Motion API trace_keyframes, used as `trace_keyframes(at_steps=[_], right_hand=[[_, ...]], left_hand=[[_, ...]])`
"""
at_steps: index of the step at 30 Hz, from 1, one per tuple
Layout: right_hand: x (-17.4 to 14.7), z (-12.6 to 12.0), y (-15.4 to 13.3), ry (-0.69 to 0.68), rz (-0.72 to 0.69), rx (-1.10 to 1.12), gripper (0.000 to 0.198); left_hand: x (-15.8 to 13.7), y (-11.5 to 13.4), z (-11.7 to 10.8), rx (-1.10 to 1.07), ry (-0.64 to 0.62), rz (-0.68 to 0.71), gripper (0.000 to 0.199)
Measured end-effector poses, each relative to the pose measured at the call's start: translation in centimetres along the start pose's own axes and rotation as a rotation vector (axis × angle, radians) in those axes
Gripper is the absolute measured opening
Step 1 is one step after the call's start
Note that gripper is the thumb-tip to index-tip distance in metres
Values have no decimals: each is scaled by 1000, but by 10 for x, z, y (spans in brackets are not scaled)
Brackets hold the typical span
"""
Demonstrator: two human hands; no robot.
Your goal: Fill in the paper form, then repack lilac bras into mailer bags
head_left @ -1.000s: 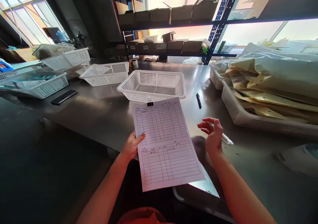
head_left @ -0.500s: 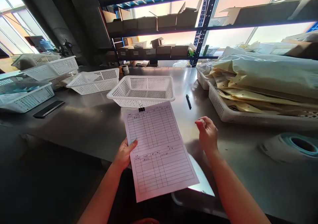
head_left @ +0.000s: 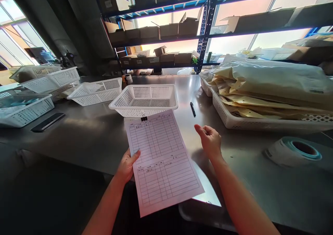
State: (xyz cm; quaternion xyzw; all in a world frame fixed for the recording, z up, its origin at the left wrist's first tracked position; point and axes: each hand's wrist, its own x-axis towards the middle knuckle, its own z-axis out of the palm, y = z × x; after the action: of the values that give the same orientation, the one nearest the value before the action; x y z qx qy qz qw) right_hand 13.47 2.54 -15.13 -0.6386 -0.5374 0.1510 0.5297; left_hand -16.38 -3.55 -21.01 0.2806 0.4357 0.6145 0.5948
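Observation:
My left hand grips the left edge of a printed form sheet, thumb on top. The sheet has two ruled tables with a little handwriting, and a black binder clip sits on its top edge. To the right of the sheet, my right hand is raised above the table with its fingers curled in. Something small and pale shows between the fingers, too small to name. A black pen lies on the steel table beyond this hand. Just behind the sheet stands a white perforated basket.
More white baskets stand at the left, near a dark phone. On the right, a basket holds stacked yellow padded envelopes. A roll of labels lies in front of it. Shelves with cardboard boxes rise behind.
The view has shifted slightly. My right hand has turned a little, its thumb now pointing up and away from the curled fingers. My left hand keeps hold of the sheet.

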Motion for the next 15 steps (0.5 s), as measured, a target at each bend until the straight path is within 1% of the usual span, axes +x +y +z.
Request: trace_keyframes(at_steps=[4,6,8,10,11,13,15], right_hand=[[-1,1,0,-9,-7,14,71],[-1,2,2,-8,-2,19,71],[1,2,5,-5,11,18,71],[3,3,9,1,33,16,72],[5,4,11,5,47,16,72],[8,4,14,15,74,20,72],[11,4,17,19,98,21,72]], left_hand=[[-2,-2,1,-33,21,-21,54],[-3,1,0,-74,75,-43,46],[-1,12,1,-127,148,-48,32],[6,35,6,-189,219,-6,20],[12,51,12,-222,244,34,20],[31,89,30,-277,262,130,27],[58,127,55,-292,246,210,33]])
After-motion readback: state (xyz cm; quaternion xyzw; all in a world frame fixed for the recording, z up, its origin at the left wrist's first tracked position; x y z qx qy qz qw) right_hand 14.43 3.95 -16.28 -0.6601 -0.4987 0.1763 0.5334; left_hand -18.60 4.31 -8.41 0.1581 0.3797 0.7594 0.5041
